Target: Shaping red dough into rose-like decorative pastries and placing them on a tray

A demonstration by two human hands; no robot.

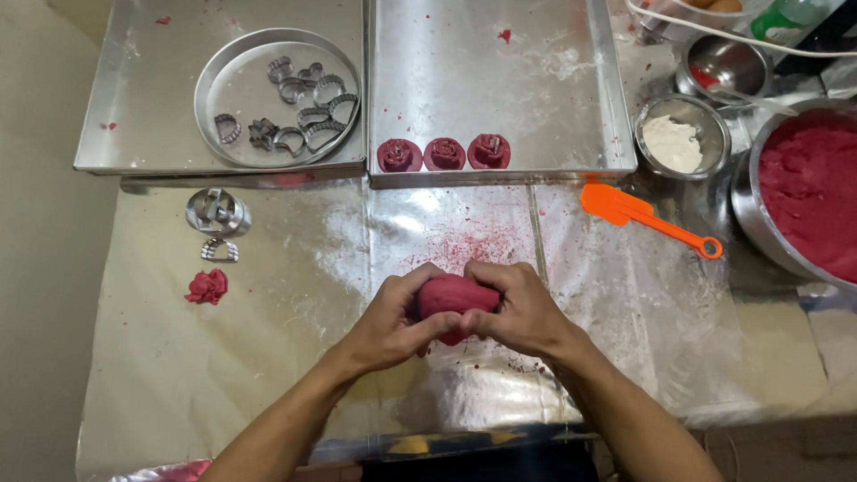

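Red dough: your left hand (386, 323) and right hand (520, 310) meet around a rounded lump of deep red dough (453, 295), held just above the foil-covered desk (268, 357).
Grip: both hands are clenched on the lump, thumbs across its near side, fingers curled over the top (palms pressed in from either side).
Step in hand: by the look of it, you are moulding the lump between your palms; it is smooth on top but not yet formed into any pattern.
Finished pieces: three small red rose-shaped dough pieces (444, 153) stand in a row at the near edge of the right-hand steel baking tray (500, 80).
Next move: judged from that row, the lump calls for steady, even pressure and a dry surface, since red crumbs (460, 245) already speckle the foil just beyond your hands.
Nearby: an orange plastic spatula (638, 217) lies to your right, near a small steel bowl of white flour (681, 136) and a large steel bowl of red dough (803, 192); a round steel pan of metal cutters (278, 96) sits far left.
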